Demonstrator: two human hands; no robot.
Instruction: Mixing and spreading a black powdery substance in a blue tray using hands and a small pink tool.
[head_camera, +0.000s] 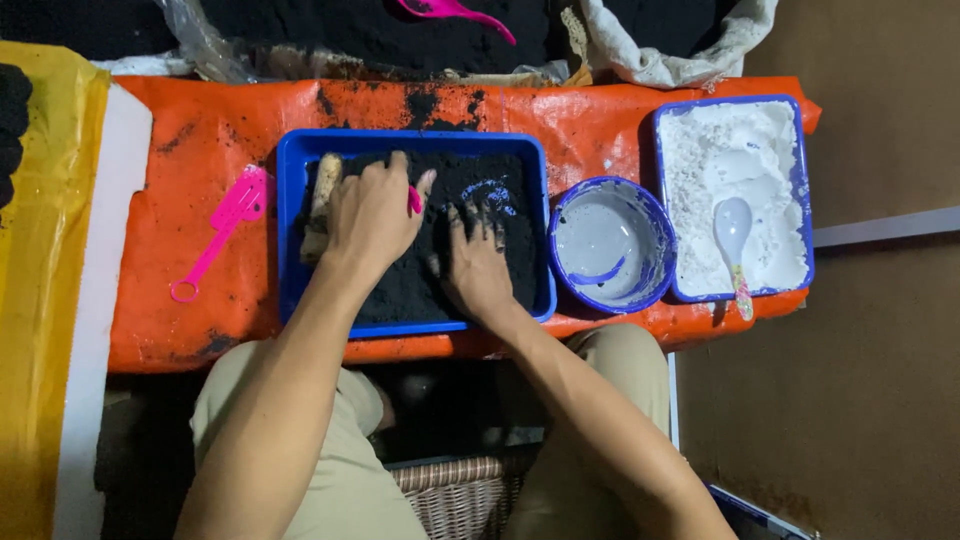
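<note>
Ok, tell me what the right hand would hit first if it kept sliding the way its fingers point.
The right hand lies flat on the dark soil in the blue rectangular plastic tray, fingers pointing at the far side. Going straight on, it would likely plough through soil, then meet the tray's far wall; depth is hard to judge.

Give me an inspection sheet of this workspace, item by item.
Surface: orange tarp over a low bench, smeared with dark soil.
Job's things: blue tray filled with dark soil; a pale stick-like piece lies at its left end.
Clutter: pink rake on the tarp; blue bowl with grey-white liquid; blue tray of white powder with a white spoon; pink scoop on soil behind.
Grippers: left hand holds a small pink thing over the soil; right hand pressed flat on the soil, fingers soiled.
Cables: nothing seen.
Surroundings: yellow sheet at left, wicker basket below, sacks behind.
</note>
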